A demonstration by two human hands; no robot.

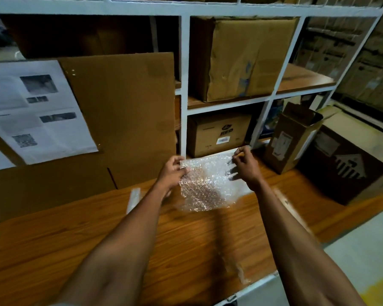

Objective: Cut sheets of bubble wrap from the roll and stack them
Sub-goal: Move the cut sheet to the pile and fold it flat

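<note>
A cut sheet of bubble wrap point(205, 184) held in the air above the far part of the wooden surface point(97, 235), in front of the white shelving point(184, 85). The left hand point(174, 171) pinches the sheet's upper left corner; the right hand point(244, 166) pinches the upper right corner, its lower fingers showing darkly through the film. Each grip is thus narrow and closed on the sheet. The sheet hangs downward and toward the person from the two grips, its top edge running left to right between the hands and its free lower edge near the surface; whether that edge touches cannot be told. Neither hand is clearly nearer; the sheet lies between them. A strip of clear film point(134, 199) lies to the left on the surface, and more film point(234, 266) lies at its near edge. The roll and any stack cannot be identified. Laying the sheet down would mean lowering both corners together.
</note>
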